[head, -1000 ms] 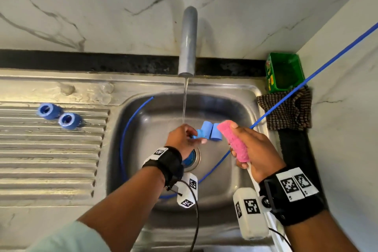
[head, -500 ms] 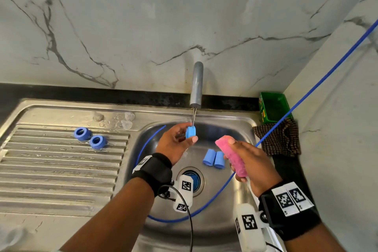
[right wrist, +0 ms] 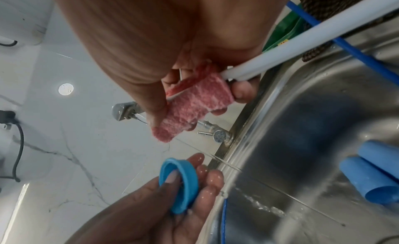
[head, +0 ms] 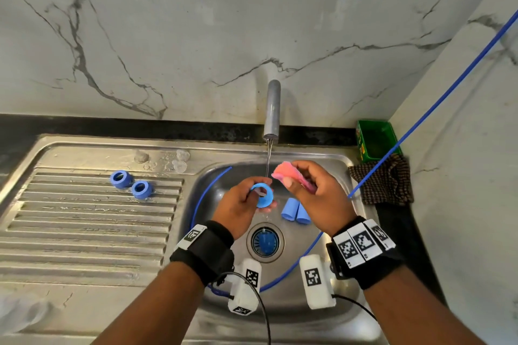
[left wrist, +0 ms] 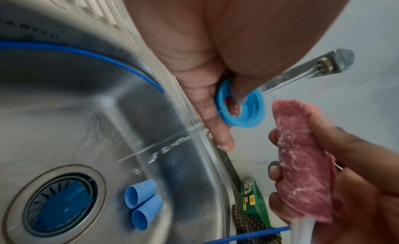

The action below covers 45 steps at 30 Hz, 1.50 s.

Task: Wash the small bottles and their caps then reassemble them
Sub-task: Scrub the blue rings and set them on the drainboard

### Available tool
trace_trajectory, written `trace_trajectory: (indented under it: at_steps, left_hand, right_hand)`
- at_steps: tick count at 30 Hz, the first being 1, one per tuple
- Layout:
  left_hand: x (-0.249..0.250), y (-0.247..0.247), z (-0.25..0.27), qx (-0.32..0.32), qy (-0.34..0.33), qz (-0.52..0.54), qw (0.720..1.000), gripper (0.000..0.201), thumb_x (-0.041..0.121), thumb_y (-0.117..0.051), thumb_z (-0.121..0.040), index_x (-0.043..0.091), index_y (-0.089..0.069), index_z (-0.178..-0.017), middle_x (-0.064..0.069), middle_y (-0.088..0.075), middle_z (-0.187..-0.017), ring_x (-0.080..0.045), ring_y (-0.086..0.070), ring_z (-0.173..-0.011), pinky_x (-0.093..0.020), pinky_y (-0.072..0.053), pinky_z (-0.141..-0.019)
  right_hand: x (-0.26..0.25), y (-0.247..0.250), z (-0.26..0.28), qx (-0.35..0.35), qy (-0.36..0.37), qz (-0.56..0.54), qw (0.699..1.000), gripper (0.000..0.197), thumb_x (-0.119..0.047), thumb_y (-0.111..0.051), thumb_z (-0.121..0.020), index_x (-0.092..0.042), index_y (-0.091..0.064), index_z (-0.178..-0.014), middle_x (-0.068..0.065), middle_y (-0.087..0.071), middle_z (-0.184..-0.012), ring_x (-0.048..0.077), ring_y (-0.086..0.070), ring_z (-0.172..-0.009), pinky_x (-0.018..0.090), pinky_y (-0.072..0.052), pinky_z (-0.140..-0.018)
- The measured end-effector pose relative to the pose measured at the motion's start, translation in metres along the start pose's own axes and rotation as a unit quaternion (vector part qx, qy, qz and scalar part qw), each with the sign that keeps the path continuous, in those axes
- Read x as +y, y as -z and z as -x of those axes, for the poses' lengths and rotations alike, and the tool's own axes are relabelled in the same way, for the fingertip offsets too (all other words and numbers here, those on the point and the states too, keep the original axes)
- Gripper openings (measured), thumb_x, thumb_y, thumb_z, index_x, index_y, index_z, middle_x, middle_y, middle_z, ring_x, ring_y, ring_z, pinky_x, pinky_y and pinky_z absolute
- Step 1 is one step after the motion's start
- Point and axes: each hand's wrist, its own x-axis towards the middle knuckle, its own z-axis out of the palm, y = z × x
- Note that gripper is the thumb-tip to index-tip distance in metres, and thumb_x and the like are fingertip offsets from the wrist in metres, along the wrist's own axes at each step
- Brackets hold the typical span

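My left hand (head: pixel 246 199) holds a blue cap (head: pixel 263 194) (left wrist: pixel 240 109) (right wrist: pixel 180 183) under the thin stream from the tap (head: pixel 272 109), thumb tip inside its open mouth, fingers behind it. My right hand (head: pixel 311 190) grips a pink sponge brush (head: pixel 288 175) (left wrist: pixel 302 162) (right wrist: pixel 194 104) with a white handle (right wrist: pixel 302 42), just right of the cap and apart from it. Two light blue small bottles (head: pixel 295 210) (left wrist: pixel 142 203) (right wrist: pixel 373 172) lie side by side in the sink basin (head: pixel 322 283). Two more blue caps (head: pixel 131 183) sit on the drainboard (head: pixel 84 227).
A blue tube (head: pixel 420 120) runs from the right wall down into the basin and loops round it. The drain (head: pixel 265 242) has a blue stopper. A green box (head: pixel 374 140) and a checked cloth (head: pixel 384 185) sit at the sink's right corner.
My left hand has turned the cap so its opening faces me, thumb now inside. My right hand has lifted the sponge up beside the stream. The view has tilted slightly down.
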Motion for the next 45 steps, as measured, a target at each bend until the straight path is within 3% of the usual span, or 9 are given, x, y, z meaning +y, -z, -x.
trace_trajectory:
  at_steps: [3,6,13,21,27,32,36,41,45]
  left_hand:
    - [0.012,-0.002,0.005,0.008,0.008,0.040,0.999,0.022,0.015,-0.044,-0.106,0.002,-0.056,-0.119,-0.025,-0.062,-0.102,-0.026,-0.075,-0.074,-0.028,-0.061,-0.066]
    - [0.020,-0.005,0.003,0.016,0.010,-0.018,1.000,0.022,0.022,-0.043,-0.107,0.004,-0.056,-0.112,-0.013,-0.069,-0.091,-0.021,-0.066,-0.056,-0.026,-0.049,-0.048]
    - [0.034,-0.011,-0.003,0.073,0.058,0.039,0.995,0.028,0.016,-0.036,-0.109,-0.002,-0.055,-0.101,-0.010,-0.051,-0.055,-0.015,-0.045,-0.041,-0.025,-0.036,-0.039]
    - [0.045,-0.013,0.001,0.107,-0.022,-0.081,0.991,0.018,0.019,-0.048,-0.105,0.017,-0.064,-0.114,-0.007,-0.073,-0.076,-0.022,-0.070,-0.058,-0.034,-0.060,-0.058]
    - [0.041,-0.009,0.003,0.136,-0.083,-0.171,0.972,0.017,0.024,-0.053,-0.104,0.031,-0.067,-0.108,0.005,-0.073,-0.086,-0.002,-0.071,-0.067,-0.020,-0.060,-0.069]
    - [0.043,-0.009,0.004,0.119,-0.118,-0.248,0.954,0.023,0.029,-0.056,-0.101,0.027,-0.068,-0.121,0.007,-0.073,-0.102,-0.002,-0.068,-0.086,-0.017,-0.056,-0.085]
    - [0.048,-0.010,0.010,0.088,-0.155,-0.300,0.937,0.028,0.035,-0.054,-0.102,0.026,-0.067,-0.124,0.006,-0.074,-0.104,-0.001,-0.063,-0.085,0.000,-0.042,-0.076]
    - [0.050,-0.003,0.004,0.070,-0.123,-0.395,0.908,0.024,0.040,-0.058,-0.098,0.030,-0.066,-0.117,0.008,-0.070,-0.102,-0.007,-0.065,-0.087,-0.027,-0.057,-0.082]
    - [0.050,-0.002,0.001,0.075,-0.025,-0.222,0.972,0.012,0.028,-0.075,-0.090,0.020,-0.069,-0.097,0.006,-0.071,-0.084,-0.004,-0.066,-0.068,-0.018,-0.057,-0.066]
  right_hand:
    - [-0.002,-0.006,0.000,-0.002,0.011,-0.010,1.000,0.033,-0.033,-0.072,-0.091,-0.029,-0.063,-0.122,-0.012,-0.070,-0.116,0.005,-0.066,-0.108,0.040,-0.054,-0.097]
    - [-0.008,-0.011,0.000,-0.010,0.013,-0.026,1.000,0.034,-0.031,-0.073,-0.091,-0.030,-0.063,-0.123,-0.011,-0.071,-0.116,0.007,-0.066,-0.107,0.040,-0.055,-0.096]
    - [-0.017,-0.021,0.025,-0.017,0.042,0.016,0.999,0.028,-0.027,-0.077,-0.086,-0.030,-0.065,-0.112,-0.015,-0.070,-0.105,0.003,-0.065,-0.097,0.021,-0.054,-0.082]
    - [-0.027,-0.016,0.003,0.148,0.026,-0.002,0.989,0.024,-0.032,-0.070,-0.092,-0.023,-0.064,-0.115,-0.019,-0.067,-0.092,-0.011,-0.062,-0.085,0.004,-0.044,-0.072]
    - [-0.024,-0.020,0.003,0.065,0.077,0.128,0.987,0.035,-0.028,-0.075,-0.088,-0.023,-0.064,-0.121,-0.012,-0.068,-0.105,0.001,-0.060,-0.089,0.002,-0.039,-0.076]
    - [-0.009,-0.020,0.006,0.068,0.015,0.109,0.992,0.025,-0.036,-0.073,-0.088,-0.027,-0.066,-0.111,-0.013,-0.068,-0.092,0.000,-0.063,-0.081,0.010,-0.045,-0.068]
    - [-0.009,-0.017,0.000,0.086,0.068,0.167,0.980,0.024,-0.034,-0.067,-0.091,-0.025,-0.066,-0.113,-0.011,-0.065,-0.100,0.008,-0.060,-0.088,0.021,-0.048,-0.076]
    - [-0.008,-0.012,0.003,0.075,0.133,0.323,0.934,0.030,-0.049,-0.044,-0.091,-0.028,-0.062,-0.103,-0.009,-0.064,-0.100,0.018,-0.058,-0.095,0.036,-0.052,-0.070]
    - [-0.008,-0.018,0.005,0.075,0.121,0.345,0.928,0.023,-0.049,-0.047,-0.090,-0.029,-0.059,-0.093,-0.010,-0.063,-0.091,0.017,-0.058,-0.087,0.032,-0.047,-0.064]
